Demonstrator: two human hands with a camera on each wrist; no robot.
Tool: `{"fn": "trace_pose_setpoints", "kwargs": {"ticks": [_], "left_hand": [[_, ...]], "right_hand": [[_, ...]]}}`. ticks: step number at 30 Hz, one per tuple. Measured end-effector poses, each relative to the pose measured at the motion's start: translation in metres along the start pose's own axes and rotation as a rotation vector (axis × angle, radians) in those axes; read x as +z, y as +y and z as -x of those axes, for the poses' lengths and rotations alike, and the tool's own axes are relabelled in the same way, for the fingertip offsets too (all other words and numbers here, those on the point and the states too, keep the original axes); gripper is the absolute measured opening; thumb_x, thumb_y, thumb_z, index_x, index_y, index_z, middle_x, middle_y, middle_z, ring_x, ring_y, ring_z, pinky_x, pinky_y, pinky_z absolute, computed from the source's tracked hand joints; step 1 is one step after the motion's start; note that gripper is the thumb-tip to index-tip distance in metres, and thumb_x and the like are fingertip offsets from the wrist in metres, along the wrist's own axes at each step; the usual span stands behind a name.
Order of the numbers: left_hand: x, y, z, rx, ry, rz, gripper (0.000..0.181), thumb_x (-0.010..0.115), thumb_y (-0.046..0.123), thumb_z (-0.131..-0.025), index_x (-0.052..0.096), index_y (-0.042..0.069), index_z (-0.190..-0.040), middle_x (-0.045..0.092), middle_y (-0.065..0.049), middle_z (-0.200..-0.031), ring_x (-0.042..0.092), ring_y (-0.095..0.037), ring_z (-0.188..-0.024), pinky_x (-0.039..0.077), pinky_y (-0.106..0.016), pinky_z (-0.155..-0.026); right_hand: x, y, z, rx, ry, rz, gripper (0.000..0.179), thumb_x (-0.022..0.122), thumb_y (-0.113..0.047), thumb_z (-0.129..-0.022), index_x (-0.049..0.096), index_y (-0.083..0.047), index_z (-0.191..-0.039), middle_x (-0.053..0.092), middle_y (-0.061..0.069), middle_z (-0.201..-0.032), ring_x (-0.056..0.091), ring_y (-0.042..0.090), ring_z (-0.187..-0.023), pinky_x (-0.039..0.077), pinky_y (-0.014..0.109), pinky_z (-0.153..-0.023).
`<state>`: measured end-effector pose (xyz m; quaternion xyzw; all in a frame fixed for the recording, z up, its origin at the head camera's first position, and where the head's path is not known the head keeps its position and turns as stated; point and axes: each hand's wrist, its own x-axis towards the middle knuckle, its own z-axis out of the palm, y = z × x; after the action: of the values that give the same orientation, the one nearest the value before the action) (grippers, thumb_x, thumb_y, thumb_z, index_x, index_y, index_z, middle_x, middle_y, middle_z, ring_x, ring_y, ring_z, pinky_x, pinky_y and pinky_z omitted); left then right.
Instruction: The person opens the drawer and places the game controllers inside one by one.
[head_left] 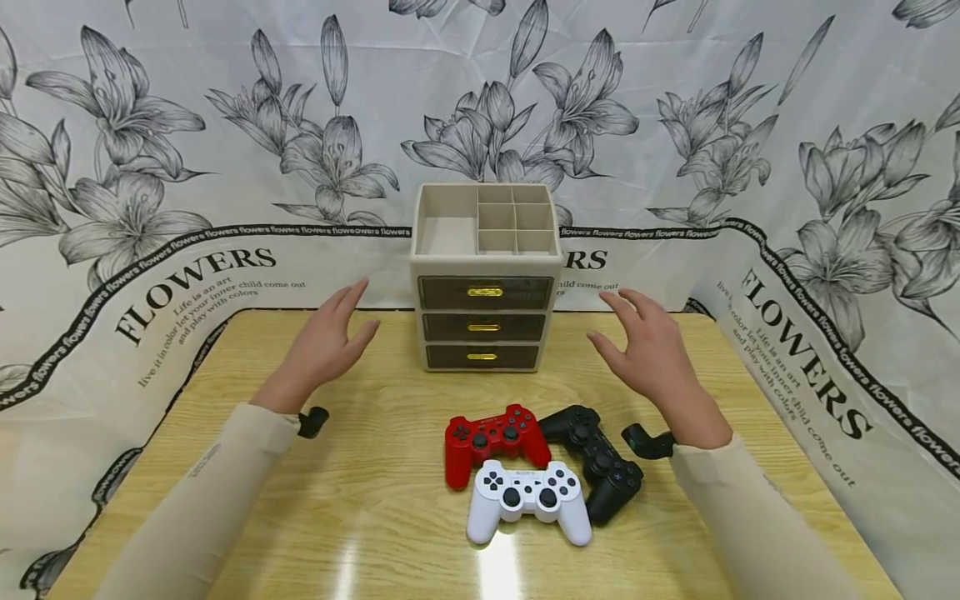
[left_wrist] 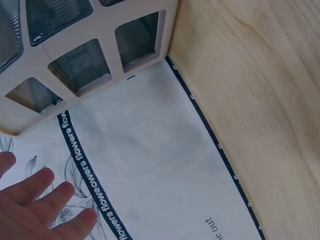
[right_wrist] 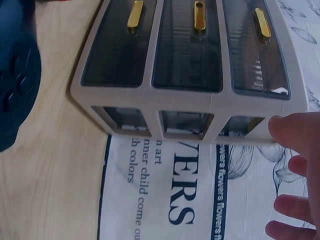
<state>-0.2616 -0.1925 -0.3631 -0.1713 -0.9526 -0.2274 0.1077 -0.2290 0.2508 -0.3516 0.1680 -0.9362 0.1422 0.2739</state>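
Both hands hover over the table on either side of a beige drawer organizer (head_left: 486,267). My left hand (head_left: 321,346) is to its left, fingers extended and holding nothing; its fingertips also show in the left wrist view. To the right, my right hand (head_left: 651,348) has its fingers spread apart and nothing in its grasp. The organizer has three dark drawers with gold handles, all closed, below an open compartment top. In front of it lie a red game controller (head_left: 495,442), a white game controller (head_left: 529,500) and a black game controller (head_left: 600,458), close together.
The wooden table (head_left: 360,483) ends at the back against a white cloth (head_left: 360,175) printed with flowers and lettering. The cloth also runs along both sides. A small black wrist camera (head_left: 312,422) is on the left wrist, another (head_left: 647,442) on the right.
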Motion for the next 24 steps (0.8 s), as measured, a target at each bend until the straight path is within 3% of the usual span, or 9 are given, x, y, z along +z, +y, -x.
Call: {"fn": "trace_pose_setpoints", "kwargs": {"ticks": [11,20,24], "left_hand": [[0.002,0.013,-0.015,-0.022,-0.007,0.095,0.068,0.04,0.051,-0.101,0.007,0.03,-0.157,0.024,-0.015,-0.159,0.025,-0.037,-0.145,0.027,-0.059,-0.113],[0.003,0.019,-0.022,-0.021,0.005,0.145,0.067,0.039,0.051,-0.101,0.01,0.028,-0.157,0.023,-0.012,-0.16,0.025,-0.036,-0.145,0.026,-0.058,-0.114],[0.003,0.021,-0.023,-0.019,0.025,0.178,0.066,0.04,0.05,-0.101,0.013,0.028,-0.157,0.027,-0.012,-0.159,0.032,-0.035,-0.143,0.03,-0.058,-0.111]], "right_hand": [[0.007,-0.021,-0.012,-0.07,0.038,-0.003,0.056,0.073,-0.027,-0.086,0.055,-0.007,-0.134,0.053,0.024,-0.133,0.052,0.045,-0.12,0.042,0.063,-0.096],[0.012,-0.032,-0.017,-0.108,0.052,-0.015,0.053,0.073,-0.028,-0.086,0.057,-0.008,-0.133,0.055,0.024,-0.131,0.053,0.043,-0.118,0.044,0.06,-0.095],[0.013,-0.036,-0.02,-0.119,0.061,-0.019,0.052,0.073,-0.028,-0.086,0.058,-0.008,-0.132,0.056,0.023,-0.129,0.055,0.042,-0.116,0.045,0.059,-0.093]]}}
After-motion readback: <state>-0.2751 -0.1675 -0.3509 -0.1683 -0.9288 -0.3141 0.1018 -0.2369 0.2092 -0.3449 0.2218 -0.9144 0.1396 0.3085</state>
